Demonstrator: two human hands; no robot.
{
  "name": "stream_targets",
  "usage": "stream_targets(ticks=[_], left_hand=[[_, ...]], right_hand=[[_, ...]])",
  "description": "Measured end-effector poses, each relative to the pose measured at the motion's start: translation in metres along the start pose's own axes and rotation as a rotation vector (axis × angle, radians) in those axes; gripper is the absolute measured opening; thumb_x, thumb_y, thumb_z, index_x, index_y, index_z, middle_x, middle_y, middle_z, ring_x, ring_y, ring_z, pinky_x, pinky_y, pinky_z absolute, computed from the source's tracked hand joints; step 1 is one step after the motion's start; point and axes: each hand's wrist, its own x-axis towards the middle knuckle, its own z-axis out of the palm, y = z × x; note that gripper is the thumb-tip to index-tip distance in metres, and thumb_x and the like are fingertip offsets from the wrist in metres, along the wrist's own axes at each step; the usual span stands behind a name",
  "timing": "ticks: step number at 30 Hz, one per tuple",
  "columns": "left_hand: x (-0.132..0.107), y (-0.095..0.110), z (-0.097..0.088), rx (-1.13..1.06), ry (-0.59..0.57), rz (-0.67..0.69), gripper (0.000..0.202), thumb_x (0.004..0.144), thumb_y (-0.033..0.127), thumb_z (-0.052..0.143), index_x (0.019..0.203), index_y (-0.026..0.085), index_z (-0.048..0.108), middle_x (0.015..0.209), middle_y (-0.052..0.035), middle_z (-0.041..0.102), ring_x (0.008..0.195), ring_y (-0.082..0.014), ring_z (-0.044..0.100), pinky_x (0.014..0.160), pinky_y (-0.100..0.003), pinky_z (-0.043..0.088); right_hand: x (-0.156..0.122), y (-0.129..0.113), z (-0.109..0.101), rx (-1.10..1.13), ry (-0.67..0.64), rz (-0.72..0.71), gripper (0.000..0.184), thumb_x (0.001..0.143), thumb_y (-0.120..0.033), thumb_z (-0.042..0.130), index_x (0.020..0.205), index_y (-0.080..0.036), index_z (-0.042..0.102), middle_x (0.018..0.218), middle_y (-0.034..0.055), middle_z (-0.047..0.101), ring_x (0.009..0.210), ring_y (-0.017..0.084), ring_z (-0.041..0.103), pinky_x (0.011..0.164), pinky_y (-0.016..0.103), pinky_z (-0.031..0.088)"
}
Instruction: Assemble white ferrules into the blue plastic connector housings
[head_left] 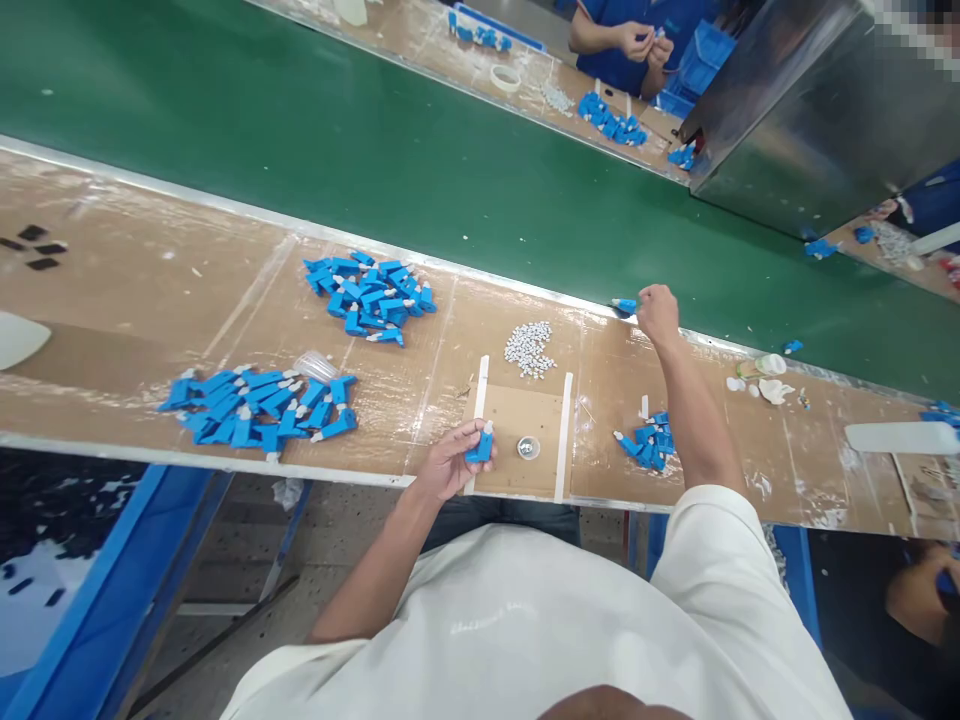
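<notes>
My left hand [450,460] is closed on a small blue plastic part with a white tip [481,446] near the bench's front edge. My right hand [657,313] is stretched out to the far edge of the bench, its fingers closed on another blue part [624,305] beside the green conveyor belt [420,150]. Between my hands lie a heap of small white pieces [529,348] and a little round metal cup [528,447], framed by two white strips [564,436].
Piles of blue parts lie at the left front [259,408], the left back [371,295] and by my right forearm [649,441]. Beyond the belt another person in blue [637,40] works at a second bench. A metal housing [810,110] stands at the right.
</notes>
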Motion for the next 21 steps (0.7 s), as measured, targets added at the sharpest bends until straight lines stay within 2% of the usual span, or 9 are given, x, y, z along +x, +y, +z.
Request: stream_targets(ticks=[3,6,8,10,13,16,19,21], left_hand=[[-0.001,0.000,0.000,-0.004,0.014,-0.020,0.022,0.077,0.022,0.081,0.089,0.011,0.066,0.074,-0.0060,0.069,0.056,-0.0123,0.063,0.049,-0.021,0.052],[-0.001,0.000,-0.001,-0.014,0.024,-0.024,0.019,0.078,0.020,0.080,0.087,0.011,0.065,0.076,-0.0072,0.069,0.061,-0.0144,0.066,0.050,-0.021,0.053],[0.000,-0.001,-0.001,-0.020,0.029,-0.012,0.018,0.077,0.018,0.079,0.086,0.012,0.065,0.078,-0.0071,0.069,0.062,-0.0140,0.066,0.050,-0.020,0.053],[0.000,-0.002,-0.001,-0.024,0.041,0.006,0.017,0.077,0.017,0.079,0.086,0.012,0.065,0.080,-0.0064,0.070,0.059,-0.0119,0.063,0.048,-0.020,0.053],[0.002,-0.003,-0.001,-0.036,0.076,0.030,0.017,0.076,0.016,0.079,0.087,0.012,0.066,0.076,-0.0050,0.069,0.056,-0.0109,0.063,0.046,-0.017,0.050],[0.005,-0.004,-0.002,-0.044,0.084,0.027,0.018,0.078,0.018,0.079,0.089,0.012,0.065,0.069,-0.0033,0.067,0.055,-0.0117,0.063,0.046,-0.017,0.049],[0.006,-0.005,-0.002,-0.057,0.088,0.025,0.016,0.080,0.017,0.076,0.090,0.012,0.064,0.069,-0.0033,0.067,0.056,-0.0118,0.064,0.048,-0.018,0.051],[0.005,-0.004,-0.001,-0.070,0.102,0.020,0.016,0.080,0.015,0.075,0.090,0.013,0.064,0.073,-0.0041,0.068,0.058,-0.0120,0.065,0.049,-0.019,0.052]], right_hand=[[-0.021,0.004,-0.007,-0.049,0.013,0.074,0.027,0.095,-0.020,0.043,0.109,-0.018,0.066,0.113,0.0174,0.063,0.103,0.031,0.059,0.093,0.049,0.050],[-0.035,-0.004,-0.007,-0.091,-0.058,0.121,0.040,0.089,-0.023,0.054,0.128,-0.017,0.061,0.129,0.0183,0.060,0.110,0.034,0.059,0.097,0.051,0.050],[-0.035,-0.015,-0.003,-0.106,-0.090,0.121,0.055,0.088,-0.027,0.059,0.142,-0.018,0.053,0.139,0.0188,0.055,0.119,0.036,0.056,0.099,0.053,0.049],[-0.027,-0.028,0.003,-0.121,-0.103,0.113,0.061,0.089,-0.027,0.058,0.149,-0.020,0.047,0.146,0.0183,0.051,0.128,0.037,0.050,0.101,0.054,0.049],[-0.007,-0.047,0.011,-0.138,-0.123,0.117,0.054,0.092,-0.018,0.050,0.145,-0.023,0.051,0.146,0.0163,0.051,0.130,0.035,0.049,0.102,0.052,0.050],[0.010,-0.061,0.012,-0.146,-0.128,0.133,0.040,0.093,-0.015,0.049,0.130,-0.021,0.062,0.134,0.0173,0.057,0.121,0.033,0.054,0.098,0.048,0.051],[0.016,-0.063,0.002,-0.151,-0.127,0.136,0.033,0.095,-0.017,0.048,0.124,-0.018,0.063,0.129,0.0191,0.058,0.113,0.032,0.058,0.094,0.045,0.052],[0.008,-0.057,-0.008,-0.154,-0.135,0.118,0.033,0.097,-0.020,0.045,0.124,-0.015,0.062,0.129,0.0206,0.059,0.109,0.032,0.060,0.092,0.044,0.051]])
